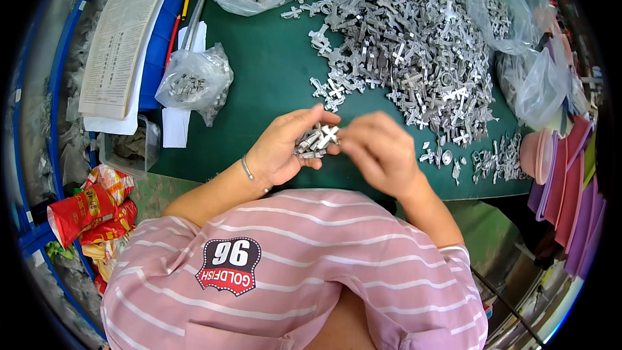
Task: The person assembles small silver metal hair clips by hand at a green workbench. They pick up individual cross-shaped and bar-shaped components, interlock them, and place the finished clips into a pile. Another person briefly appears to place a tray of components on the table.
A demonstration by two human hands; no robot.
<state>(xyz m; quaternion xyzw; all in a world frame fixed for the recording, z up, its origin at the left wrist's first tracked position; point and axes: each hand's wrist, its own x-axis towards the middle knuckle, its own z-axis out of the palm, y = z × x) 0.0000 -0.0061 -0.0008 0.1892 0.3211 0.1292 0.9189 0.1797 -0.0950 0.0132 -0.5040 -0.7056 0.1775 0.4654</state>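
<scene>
Left hand (283, 148) cups metal crosses (318, 140); right hand (382, 153) at three o'clock, fingers' hold unclear. Likely picking; next wants steadiness.

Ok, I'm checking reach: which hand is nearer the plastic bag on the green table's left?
Left. The left hand is right of the plastic bag; the right hand is farther right.

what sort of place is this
Probably a workshop or small factory: a big heap of grey, metallic-looking cross-shaped pieces lies on a green tabletop, with clear plastic bags of small grey parts around it.
</scene>
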